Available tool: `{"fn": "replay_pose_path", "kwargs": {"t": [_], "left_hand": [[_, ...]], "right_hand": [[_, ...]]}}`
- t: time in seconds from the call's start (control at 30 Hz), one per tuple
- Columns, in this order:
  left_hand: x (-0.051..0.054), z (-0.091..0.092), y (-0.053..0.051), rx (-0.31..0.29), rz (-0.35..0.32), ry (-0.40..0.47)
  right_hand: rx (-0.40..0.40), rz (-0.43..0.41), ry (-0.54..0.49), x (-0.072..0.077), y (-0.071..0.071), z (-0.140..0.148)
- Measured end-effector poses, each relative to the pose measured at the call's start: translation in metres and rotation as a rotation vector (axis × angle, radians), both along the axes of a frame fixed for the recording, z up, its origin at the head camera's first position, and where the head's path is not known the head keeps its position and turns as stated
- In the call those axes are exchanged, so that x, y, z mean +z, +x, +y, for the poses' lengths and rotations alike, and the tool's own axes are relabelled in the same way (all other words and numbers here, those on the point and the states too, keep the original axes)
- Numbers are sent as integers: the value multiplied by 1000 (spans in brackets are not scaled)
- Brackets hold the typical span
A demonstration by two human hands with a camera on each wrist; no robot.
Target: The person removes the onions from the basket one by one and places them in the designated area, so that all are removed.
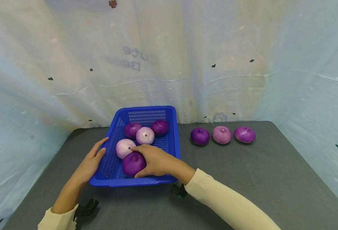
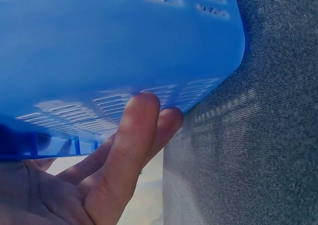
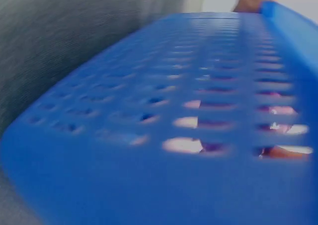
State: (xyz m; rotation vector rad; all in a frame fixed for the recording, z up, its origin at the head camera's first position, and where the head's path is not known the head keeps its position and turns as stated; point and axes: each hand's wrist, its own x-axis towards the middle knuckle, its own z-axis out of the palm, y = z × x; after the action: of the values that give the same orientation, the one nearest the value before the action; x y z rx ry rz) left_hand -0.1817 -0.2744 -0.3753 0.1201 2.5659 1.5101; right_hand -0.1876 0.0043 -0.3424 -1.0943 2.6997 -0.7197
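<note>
A blue slotted basket [image 1: 134, 182] sits on the grey surface with several onions inside. My right hand [image 1: 157, 161] reaches into its front part and grips a dark purple onion [image 1: 133, 164], thumb on the near side and fingers over the far side. Touching that onion is a pale onion [image 1: 124, 147]. Farther back lie another pale onion [image 1: 145, 135] and two purple onions [image 1: 159, 127]. My left hand [image 1: 89, 164] rests against the basket's left side, its extended fingers on the outer wall [image 2: 124, 51]. The right wrist view shows mostly blurred basket wall [image 3: 149, 180].
Right of the basket, three onions stand in a row: a dark purple onion [image 1: 200, 136], a pink onion [image 1: 222, 134] and a purple onion [image 1: 245, 134]. The grey tabletop [image 1: 243, 179] ends at a pale hanging sheet [image 1: 215, 86] behind and at the sides.
</note>
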Motion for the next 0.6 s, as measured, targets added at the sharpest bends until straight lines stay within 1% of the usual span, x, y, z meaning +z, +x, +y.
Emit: {"fn": "replay_pose_path", "kwargs": {"t": [0.13, 0.23, 0.37, 0.53, 0.6], "left_hand": [[1, 1, 1, 3, 6, -12], [2, 1, 1, 8, 3, -11], [2, 0, 2, 11, 3, -13], [1, 0, 2, 11, 0, -17], [1, 0, 2, 11, -2, -22]], "right_hand": [[-38, 0, -83, 10, 11, 11], [-51, -3, -135, 14, 17, 18], [-70, 1, -185, 15, 23, 27], [-124, -19, -248, 13, 30, 38], [-129, -19, -253, 12, 32, 41]]}}
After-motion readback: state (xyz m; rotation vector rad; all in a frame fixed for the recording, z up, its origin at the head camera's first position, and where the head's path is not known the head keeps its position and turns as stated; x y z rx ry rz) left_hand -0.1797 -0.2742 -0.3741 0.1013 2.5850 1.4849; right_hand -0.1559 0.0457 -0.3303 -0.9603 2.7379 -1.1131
